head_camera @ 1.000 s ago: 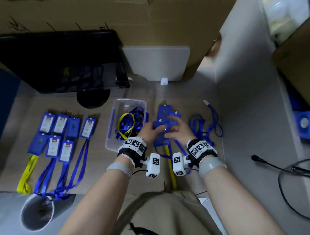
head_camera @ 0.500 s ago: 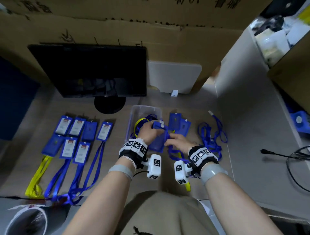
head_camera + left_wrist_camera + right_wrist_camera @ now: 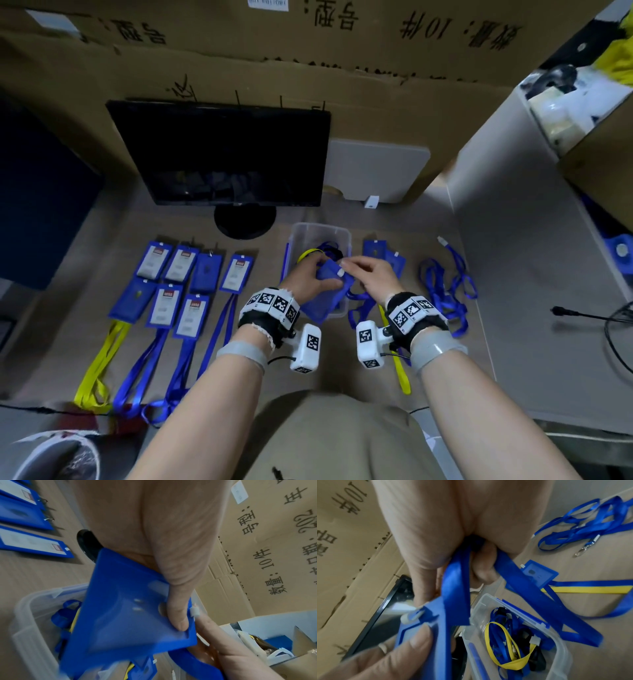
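While the left hand (image 3: 303, 279) and right hand (image 3: 371, 277) meet above the clear box (image 3: 322, 229) mid-desk, the head view shows both on a blue badge holder (image 3: 325, 294), with laid-out badges (image 3: 178, 284) well apart leftward. The left wrist view adds the left thumb clamped on the holder's face, over the box rim. Only the right wrist view shows a blue lanyard (image 3: 455, 588) looped through curled fingers (image 3: 483, 568), which pinch the holder's top edge.

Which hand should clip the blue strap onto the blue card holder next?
Probably the right. The right hand grips the blue strap, with its fingertips at the card holder's white tab. The left hand just steadies the holder.
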A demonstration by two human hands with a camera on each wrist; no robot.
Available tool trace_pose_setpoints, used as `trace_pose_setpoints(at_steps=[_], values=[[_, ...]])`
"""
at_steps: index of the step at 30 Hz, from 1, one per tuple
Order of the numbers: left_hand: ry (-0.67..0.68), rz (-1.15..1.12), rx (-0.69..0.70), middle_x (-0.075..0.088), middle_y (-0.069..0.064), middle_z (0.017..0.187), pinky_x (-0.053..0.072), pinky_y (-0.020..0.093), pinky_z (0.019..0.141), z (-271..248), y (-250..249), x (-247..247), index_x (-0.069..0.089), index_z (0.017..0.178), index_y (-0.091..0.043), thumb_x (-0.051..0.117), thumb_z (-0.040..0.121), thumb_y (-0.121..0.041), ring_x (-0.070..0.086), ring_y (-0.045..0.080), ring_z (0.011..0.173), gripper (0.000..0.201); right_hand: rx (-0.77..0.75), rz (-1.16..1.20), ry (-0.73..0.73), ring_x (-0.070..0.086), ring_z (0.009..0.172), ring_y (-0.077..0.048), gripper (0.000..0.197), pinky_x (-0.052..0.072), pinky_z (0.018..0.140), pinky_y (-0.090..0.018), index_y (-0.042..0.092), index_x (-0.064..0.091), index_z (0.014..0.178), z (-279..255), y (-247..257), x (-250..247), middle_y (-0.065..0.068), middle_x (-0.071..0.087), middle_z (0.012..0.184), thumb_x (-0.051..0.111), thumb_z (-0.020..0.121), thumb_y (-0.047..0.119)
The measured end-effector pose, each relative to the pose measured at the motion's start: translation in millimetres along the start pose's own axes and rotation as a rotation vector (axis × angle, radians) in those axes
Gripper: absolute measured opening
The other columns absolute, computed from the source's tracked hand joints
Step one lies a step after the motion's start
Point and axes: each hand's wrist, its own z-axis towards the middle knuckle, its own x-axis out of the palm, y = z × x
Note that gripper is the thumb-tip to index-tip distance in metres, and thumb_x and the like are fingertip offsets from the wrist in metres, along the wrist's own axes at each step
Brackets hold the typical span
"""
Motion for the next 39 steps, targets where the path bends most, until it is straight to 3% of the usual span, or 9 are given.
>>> trace_pose_setpoints(at_steps=[4,8,13,19,24,31,33,36,39], values=[[-0.006,0.013,0.045,0.064,0.000,0.090,0.045,0.027,0.067,-4,3,-4,0.060,0.099,-0.011,0.073,0.084,-0.027,0.060,0.014,0.077,0.026,0.034,-0.006,-0.070,0.062,0.073,0.002,0.011,0.045,0.063,-0.006,0.020,0.075,0.095,1,-5,1,0.009,0.071,0.081,0.067,0.091,0.027],[0.057,-0.118,0.081,0.058,0.000,0.078,0.039,0.026,0.065,-5,3,-5,0.061,0.087,-0.006,0.062,0.093,-0.028,0.053,0.010,0.069,0.023,0.158,0.060,-0.024,0.053,0.072,-0.016,0.019,0.043,0.065,-0.023,0.018,0.073,0.094,1,-6,0,0.000,0.064,0.077,0.063,0.093,0.034],[-0.037,0.169,-0.003,0.065,0.001,0.071,0.050,0.042,0.073,3,15,-8,0.059,0.068,-0.025,0.051,0.088,-0.054,0.061,0.021,0.070,0.036,0.000,-0.172,-0.108,0.059,0.076,-0.006,0.020,0.045,0.064,-0.015,0.016,0.074,0.089,-3,5,-2,0.004,0.070,0.081,0.068,0.089,0.035],[-0.131,0.265,-0.041,0.064,-0.002,0.077,0.043,0.030,0.066,9,1,-5,0.068,0.091,-0.014,0.063,0.087,-0.040,0.061,0.017,0.075,0.026,-0.044,-0.373,-0.091,0.068,0.075,-0.012,0.027,0.056,0.069,-0.032,0.024,0.072,0.067,2,10,4,0.007,0.072,0.069,0.077,0.074,0.050],[-0.136,0.070,-0.057,0.072,-0.004,0.082,0.054,0.036,0.079,6,7,-3,0.071,0.092,-0.020,0.068,0.080,-0.040,0.068,0.018,0.083,0.024,0.109,-0.363,-0.168,0.066,0.069,-0.021,0.035,0.057,0.069,-0.039,0.018,0.068,0.064,8,8,6,0.004,0.066,0.063,0.071,0.080,0.050],[0.058,-0.063,-0.007,0.068,0.002,0.083,0.049,0.033,0.076,1,-8,-5,0.067,0.090,-0.006,0.068,0.090,-0.022,0.063,0.014,0.077,0.015,0.050,-0.202,-0.086,0.057,0.066,-0.014,0.035,0.043,0.060,-0.023,0.012,0.073,0.073,0,7,7,0.000,0.065,0.065,0.068,0.087,0.043],[-0.018,0.002,-0.034,0.069,0.005,0.083,0.049,0.037,0.077,2,-4,-7,0.069,0.090,-0.007,0.066,0.089,-0.027,0.066,0.021,0.082,0.020,0.072,-0.212,-0.096,0.057,0.064,-0.012,0.038,0.046,0.064,-0.027,0.020,0.070,0.069,1,3,5,0.004,0.064,0.063,0.067,0.083,0.054],[-0.350,0.051,-0.169,0.068,0.004,0.081,0.048,0.032,0.072,3,5,-19,0.072,0.093,-0.014,0.060,0.087,-0.034,0.067,0.027,0.083,0.025,0.149,-0.297,-0.068,0.060,0.082,-0.008,0.042,0.049,0.078,-0.030,0.025,0.068,0.088,0,-7,-6,0.011,0.065,0.085,0.074,0.070,0.063],[-0.617,0.000,-0.327,0.072,0.006,0.093,0.042,0.029,0.074,-4,5,-32,0.069,0.105,-0.014,0.058,0.091,-0.031,0.066,0.029,0.091,0.024,0.212,-0.410,0.024,0.057,0.067,-0.010,0.024,0.046,0.071,-0.031,0.026,0.071,0.074,-2,-23,-14,0.010,0.063,0.067,0.075,0.077,0.050]])
